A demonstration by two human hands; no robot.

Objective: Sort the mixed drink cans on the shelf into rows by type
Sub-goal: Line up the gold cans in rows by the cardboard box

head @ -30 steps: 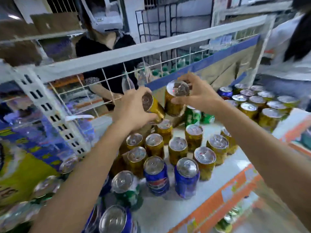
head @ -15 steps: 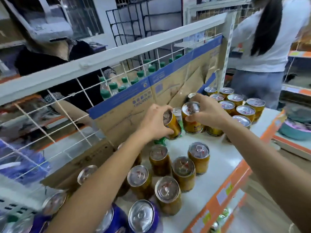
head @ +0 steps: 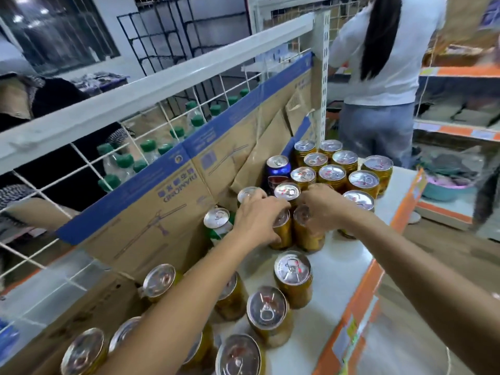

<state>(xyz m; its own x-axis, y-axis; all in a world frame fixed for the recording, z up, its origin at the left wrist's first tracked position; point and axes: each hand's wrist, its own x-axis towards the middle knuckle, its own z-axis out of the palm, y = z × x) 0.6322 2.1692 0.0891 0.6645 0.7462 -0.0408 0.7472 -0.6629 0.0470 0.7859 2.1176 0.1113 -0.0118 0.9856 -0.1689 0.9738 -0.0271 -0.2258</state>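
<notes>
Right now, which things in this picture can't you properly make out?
Head view, the only one.
Left gold can: top mostly covered by the grip of the left hand.
Right gold can: top mostly covered by the right hand.
Green can: label half hidden behind the left hand, blurred.
Green-capped bottles: bodies hidden behind the cardboard box.
Nearest cans: cut off by the bottom edge.
</notes>
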